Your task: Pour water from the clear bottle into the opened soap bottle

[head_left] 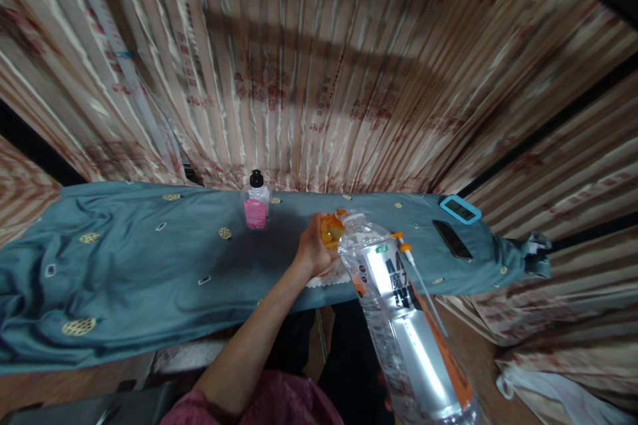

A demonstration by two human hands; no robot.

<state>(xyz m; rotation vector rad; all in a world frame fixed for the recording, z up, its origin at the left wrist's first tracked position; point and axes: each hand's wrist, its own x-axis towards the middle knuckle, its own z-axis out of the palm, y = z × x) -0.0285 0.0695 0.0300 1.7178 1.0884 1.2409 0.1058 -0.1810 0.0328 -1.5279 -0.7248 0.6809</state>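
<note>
My left hand [314, 249] is closed round an orange see-through container [331, 231] above the cloth. Right beside that container is the neck of a large clear plastic bottle [406, 319] with a silver and orange label, which leans with its mouth away from me. My right hand [385, 393] is mostly hidden behind the lower part of this bottle; only bits of fingers show at its edge. Along the bottle's right side runs an orange pump top [401, 242] with a thin clear tube; what holds it up is unclear. A white scalloped-edged piece [331, 277] lies below my left hand.
A narrow table under a blue-green patterned cloth [149, 265] stretches across in front of me. A pink-labelled bottle with a black cap [256, 206] stands left of centre. To the right lie a dark phone [452, 240] and a blue-framed digital timer [460, 210]. Striped curtains hang behind.
</note>
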